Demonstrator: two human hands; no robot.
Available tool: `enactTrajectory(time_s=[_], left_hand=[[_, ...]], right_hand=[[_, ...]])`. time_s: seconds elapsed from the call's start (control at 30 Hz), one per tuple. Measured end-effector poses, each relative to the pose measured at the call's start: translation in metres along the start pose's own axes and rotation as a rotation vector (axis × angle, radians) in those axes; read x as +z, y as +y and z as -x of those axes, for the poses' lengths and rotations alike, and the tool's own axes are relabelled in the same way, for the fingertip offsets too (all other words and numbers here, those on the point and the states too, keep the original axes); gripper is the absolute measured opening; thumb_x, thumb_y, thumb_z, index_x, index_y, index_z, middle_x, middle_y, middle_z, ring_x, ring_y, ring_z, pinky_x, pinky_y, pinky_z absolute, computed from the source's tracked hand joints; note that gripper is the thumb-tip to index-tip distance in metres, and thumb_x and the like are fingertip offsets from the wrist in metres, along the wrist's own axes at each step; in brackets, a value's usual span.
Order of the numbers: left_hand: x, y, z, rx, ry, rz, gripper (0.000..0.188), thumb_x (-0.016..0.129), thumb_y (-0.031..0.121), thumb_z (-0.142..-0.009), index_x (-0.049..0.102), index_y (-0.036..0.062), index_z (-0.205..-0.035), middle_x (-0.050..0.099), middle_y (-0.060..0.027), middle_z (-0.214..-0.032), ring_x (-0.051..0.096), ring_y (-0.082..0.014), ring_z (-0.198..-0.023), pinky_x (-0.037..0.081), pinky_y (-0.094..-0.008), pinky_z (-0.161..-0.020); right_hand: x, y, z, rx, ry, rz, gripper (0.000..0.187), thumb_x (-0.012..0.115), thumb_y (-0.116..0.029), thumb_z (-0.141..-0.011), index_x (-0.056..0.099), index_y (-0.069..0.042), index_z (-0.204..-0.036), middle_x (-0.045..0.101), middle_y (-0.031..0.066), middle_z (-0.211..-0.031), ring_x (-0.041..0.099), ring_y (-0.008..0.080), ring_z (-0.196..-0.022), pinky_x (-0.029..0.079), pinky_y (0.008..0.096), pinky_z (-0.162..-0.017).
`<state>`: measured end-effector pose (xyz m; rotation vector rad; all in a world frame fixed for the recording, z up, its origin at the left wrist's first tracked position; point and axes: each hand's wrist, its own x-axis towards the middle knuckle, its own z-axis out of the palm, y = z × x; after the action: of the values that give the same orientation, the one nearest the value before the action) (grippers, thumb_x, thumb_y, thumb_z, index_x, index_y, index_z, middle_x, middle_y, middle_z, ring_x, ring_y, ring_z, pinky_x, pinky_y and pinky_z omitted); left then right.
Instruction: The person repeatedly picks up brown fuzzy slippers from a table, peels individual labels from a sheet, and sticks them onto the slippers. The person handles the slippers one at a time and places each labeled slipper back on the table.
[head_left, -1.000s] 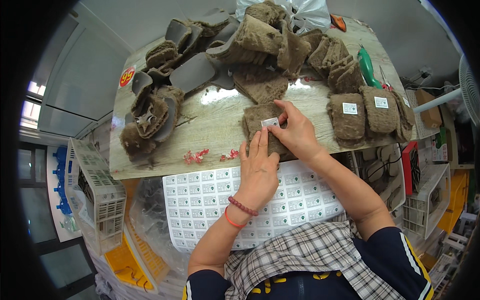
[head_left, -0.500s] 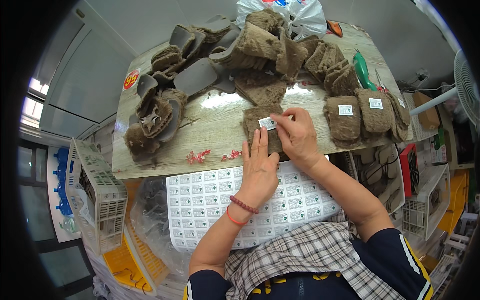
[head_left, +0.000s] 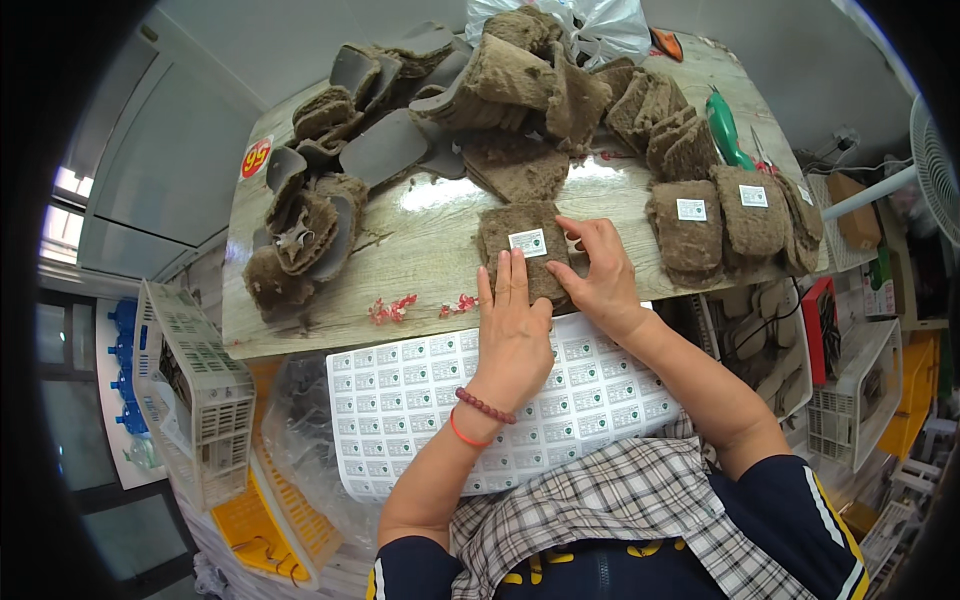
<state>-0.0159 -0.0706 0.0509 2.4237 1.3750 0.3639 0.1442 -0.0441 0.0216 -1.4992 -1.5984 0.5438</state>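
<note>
A brown fuzzy pad [head_left: 497,231] lies flat near the table's front edge, bearing a small white label [head_left: 527,243]. My left hand [head_left: 514,335] is open, its outstretched fingertips pressing the lower edge of the label. At the pad's right edge is my right hand [head_left: 603,270], thumb and forefinger apart with nothing between them. A large sheet of white labels [head_left: 410,410] stretches under my left forearm and over my lap. To the right, labelled pads [head_left: 686,240] lie in stacks along the table edge.
A heap of fuzzy pads with grey backs [head_left: 384,150] fills the table's far side. A green-handled tool [head_left: 725,128] and scissors [head_left: 762,150] lie at the right. Plastic crates [head_left: 222,410] flank the table; a white fan [head_left: 925,160] stands at far right.
My right thumb and forefinger have let go of the label's corner and spread apart toward the pad's right edge. The label now lies flat on the pad.
</note>
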Motion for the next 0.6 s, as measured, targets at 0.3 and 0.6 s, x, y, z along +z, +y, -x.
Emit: enactTrajectory(time_s=[0.3, 0.6], left_hand=[[-0.003, -0.011, -0.004, 0.11, -0.052, 0.011, 0.006, 0.058, 0.005, -0.084, 0.059, -0.0001, -0.08, 0.028, -0.0295, -0.152, 0.022, -0.0409, -0.145, 0.011, -0.0563, -0.118], [0.0, -0.004, 0.002, 0.045, -0.038, -0.004, 0.007, 0.056, 0.003, -0.085, 0.056, -0.001, -0.079, 0.022, -0.0323, -0.153, 0.017, -0.0429, -0.146, 0.01, -0.056, -0.119]], right_hand=[[-0.006, 0.002, -0.003, -0.053, -0.033, 0.067, 0.051, 0.079, -0.012, -0.072, 0.063, -0.009, -0.12, 0.056, 0.0087, -0.105, 0.056, 0.0276, -0.096, 0.048, 0.0371, -0.083], [-0.01, 0.003, -0.009, -0.3, -0.115, 0.282, 0.042, 0.076, -0.015, -0.077, 0.067, -0.014, -0.119, 0.058, 0.0095, -0.101, 0.055, 0.0285, -0.095, 0.047, 0.0377, -0.081]])
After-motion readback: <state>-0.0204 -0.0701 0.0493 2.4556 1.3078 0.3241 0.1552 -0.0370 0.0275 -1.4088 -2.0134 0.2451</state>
